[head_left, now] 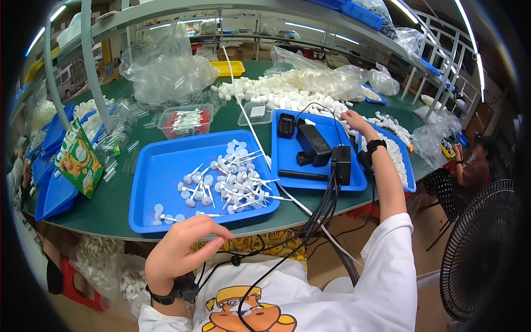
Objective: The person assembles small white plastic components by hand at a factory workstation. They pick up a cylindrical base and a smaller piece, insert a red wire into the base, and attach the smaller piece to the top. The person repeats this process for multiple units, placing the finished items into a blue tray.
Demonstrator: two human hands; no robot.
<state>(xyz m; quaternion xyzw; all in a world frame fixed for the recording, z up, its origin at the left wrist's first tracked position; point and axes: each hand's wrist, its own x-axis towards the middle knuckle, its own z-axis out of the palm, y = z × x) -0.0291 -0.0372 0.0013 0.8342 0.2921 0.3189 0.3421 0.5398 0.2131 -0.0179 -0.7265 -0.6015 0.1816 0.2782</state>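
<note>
My left hand (194, 243) hovers at the near edge of a blue tray (146, 171), fingers loosely bent and apart, with nothing visible in it. Inside that tray lie many thin white sticks with round translucent discs (235, 177), mostly heaped toward its right side. Reaching far to the right, my right hand (357, 123) is at the edge of a pile of short white cylinders (287, 94). Its fingers are curled together, and whatever is between the fingertips is too small to make out. Both wrists wear black bands.
A second blue tray (282, 157) holds black electronic devices and cables. Right of it stands a blue tray of small white pieces (395, 152). A clear box of white sticks (185, 120), a green snack bag (80, 160) and plastic bags surround them. A black fan (478, 249) stands at right.
</note>
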